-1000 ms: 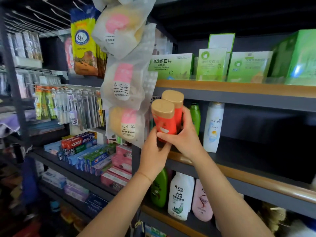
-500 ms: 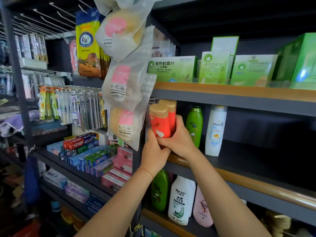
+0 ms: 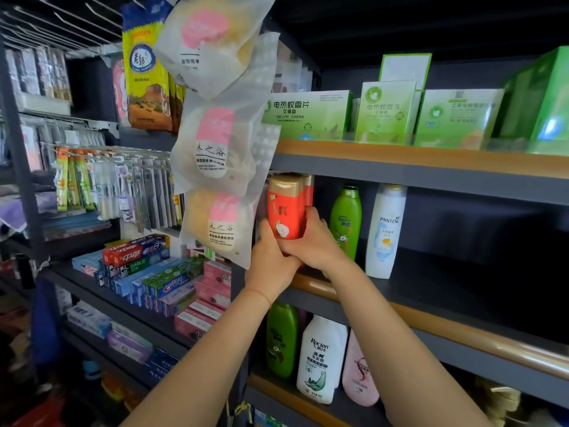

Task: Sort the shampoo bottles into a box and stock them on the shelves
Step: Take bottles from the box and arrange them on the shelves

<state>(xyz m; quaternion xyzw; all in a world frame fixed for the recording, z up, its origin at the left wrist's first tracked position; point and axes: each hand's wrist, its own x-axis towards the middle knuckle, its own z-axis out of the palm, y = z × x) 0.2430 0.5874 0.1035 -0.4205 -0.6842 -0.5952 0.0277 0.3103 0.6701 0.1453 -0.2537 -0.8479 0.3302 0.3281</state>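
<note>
Two red shampoo bottles [image 3: 285, 211] with gold caps stand upright, one behind the other, at the left end of the middle shelf [image 3: 462, 328]. My left hand [image 3: 271, 260] grips their base from the left, while my right hand [image 3: 314, 238] wraps round them from the right. Their bottoms are hidden by my fingers. To their right on the same shelf stand a green bottle [image 3: 346, 220] and a white Pantene bottle [image 3: 385, 231].
Bagged sponges [image 3: 220, 143] hang just left of the red bottles. Green boxes [image 3: 385, 114] fill the shelf above. Below stand a green bottle [image 3: 281, 340], a white Rocien bottle [image 3: 321, 359] and a pink bottle [image 3: 358, 374]. Toothpaste boxes [image 3: 144, 266] lie at left.
Both hands have carried the two red bottles further in under the upper shelf and lower toward the shelf board, next to the green bottle.
</note>
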